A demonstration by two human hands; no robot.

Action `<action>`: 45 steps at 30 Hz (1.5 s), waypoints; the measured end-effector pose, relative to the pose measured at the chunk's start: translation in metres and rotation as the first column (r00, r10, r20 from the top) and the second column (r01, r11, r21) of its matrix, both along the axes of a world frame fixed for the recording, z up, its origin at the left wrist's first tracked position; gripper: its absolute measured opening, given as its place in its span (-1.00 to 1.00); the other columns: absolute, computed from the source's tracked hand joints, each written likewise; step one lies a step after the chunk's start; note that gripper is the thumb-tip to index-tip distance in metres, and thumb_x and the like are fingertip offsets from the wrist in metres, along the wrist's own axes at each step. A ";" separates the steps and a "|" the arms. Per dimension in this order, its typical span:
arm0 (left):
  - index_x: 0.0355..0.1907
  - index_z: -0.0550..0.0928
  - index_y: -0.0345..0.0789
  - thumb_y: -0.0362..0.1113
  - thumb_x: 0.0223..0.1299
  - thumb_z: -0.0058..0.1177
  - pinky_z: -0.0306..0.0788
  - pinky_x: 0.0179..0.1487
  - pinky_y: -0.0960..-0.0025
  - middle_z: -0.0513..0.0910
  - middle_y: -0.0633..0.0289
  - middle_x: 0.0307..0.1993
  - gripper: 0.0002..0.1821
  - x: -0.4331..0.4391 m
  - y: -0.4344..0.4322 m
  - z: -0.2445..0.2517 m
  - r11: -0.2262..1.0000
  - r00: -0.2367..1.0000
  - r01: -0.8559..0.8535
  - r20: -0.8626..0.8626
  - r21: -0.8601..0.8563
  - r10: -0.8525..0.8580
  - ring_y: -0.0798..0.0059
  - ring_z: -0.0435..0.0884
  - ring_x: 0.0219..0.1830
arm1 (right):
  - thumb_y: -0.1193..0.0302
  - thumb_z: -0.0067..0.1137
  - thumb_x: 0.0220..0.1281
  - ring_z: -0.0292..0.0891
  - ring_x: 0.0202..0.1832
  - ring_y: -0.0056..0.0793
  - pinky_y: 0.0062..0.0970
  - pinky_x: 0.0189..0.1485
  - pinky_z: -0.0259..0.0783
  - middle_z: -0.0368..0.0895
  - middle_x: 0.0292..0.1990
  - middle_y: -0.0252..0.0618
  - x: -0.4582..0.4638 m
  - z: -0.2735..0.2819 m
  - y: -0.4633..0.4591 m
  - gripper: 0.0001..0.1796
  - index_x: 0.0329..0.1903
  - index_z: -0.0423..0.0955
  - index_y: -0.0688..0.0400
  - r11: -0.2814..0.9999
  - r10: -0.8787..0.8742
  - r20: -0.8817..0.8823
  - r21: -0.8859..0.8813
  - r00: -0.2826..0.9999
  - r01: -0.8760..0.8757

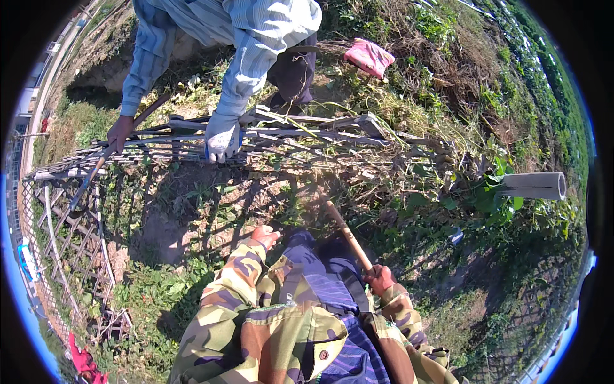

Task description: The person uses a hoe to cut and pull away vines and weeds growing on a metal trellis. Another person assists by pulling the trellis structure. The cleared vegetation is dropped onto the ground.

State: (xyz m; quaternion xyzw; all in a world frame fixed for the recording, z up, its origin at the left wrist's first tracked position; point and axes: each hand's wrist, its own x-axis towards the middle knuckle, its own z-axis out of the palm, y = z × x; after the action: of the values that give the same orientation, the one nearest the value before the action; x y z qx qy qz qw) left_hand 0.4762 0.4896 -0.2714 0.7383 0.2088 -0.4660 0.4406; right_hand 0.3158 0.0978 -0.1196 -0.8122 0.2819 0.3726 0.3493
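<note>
My right hand [380, 280] is closed around the end of a wooden tool handle [348, 233]. The handle slants up and left into dry stems, where its far end is blurred and partly hidden. My left hand [266, 236] hangs in front of my left thigh, its fingers partly curled. Nothing shows in it, but its palm side is hard to see. Ahead of me runs a weathered lattice fence [288, 137] of thin slats, seen from above. Withered vines [412, 158] tangle over its right part.
Across the fence a co-worker bends over it; a gloved hand [223, 139] touches the slats, and a bare hand [120, 133] holds a long-handled tool [96, 170]. A pale pipe [535, 186] juts up at right. A pink bag [369, 57] lies beyond. More lattice [72, 240] stands left.
</note>
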 end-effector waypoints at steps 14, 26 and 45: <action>-0.28 0.61 -0.34 -0.20 0.08 0.28 0.30 -0.57 0.40 0.60 0.22 -0.53 -0.73 -0.098 0.070 -0.025 0.919 0.919 -0.385 -0.065 0.082 0.390 0.53 0.48 -0.63 | 0.26 0.27 0.09 0.51 -0.56 -0.39 -0.32 -0.47 0.43 0.56 -0.55 -0.15 0.030 0.013 0.012 -0.70 -0.34 0.56 0.29 0.994 0.106 0.025 -0.009 0.994 -0.106; -0.32 0.63 -0.33 -0.17 0.10 0.27 0.33 -0.53 0.39 0.61 0.23 -0.52 -0.74 -0.193 0.061 -0.005 0.795 0.798 -0.596 -0.026 0.113 0.602 0.51 0.50 -0.61 | 0.22 0.36 -0.04 0.60 -0.38 -0.26 -0.29 -0.27 0.46 0.66 -0.43 -0.05 0.067 0.006 0.009 -0.61 -0.28 0.60 0.30 0.957 0.291 -0.074 0.029 0.954 -0.290; -0.19 0.67 -0.34 0.04 0.15 0.08 0.51 -0.08 0.20 0.71 0.00 -0.32 -0.55 -0.341 0.069 0.025 0.596 0.736 -0.665 0.258 0.449 0.626 0.13 0.69 -0.22 | 0.21 0.36 -0.05 0.64 -0.18 -0.08 -0.19 -0.12 0.51 0.68 -0.25 0.05 0.122 -0.019 0.070 -0.51 -0.07 0.59 0.25 0.785 0.609 -0.156 -0.019 0.778 -0.619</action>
State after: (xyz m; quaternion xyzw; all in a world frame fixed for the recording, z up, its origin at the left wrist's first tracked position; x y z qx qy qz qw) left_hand 0.1353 0.5587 -0.2460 0.7182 0.5614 -0.1738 0.3726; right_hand 0.4373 0.1676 -0.1381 -0.8429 0.0386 0.5124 0.1597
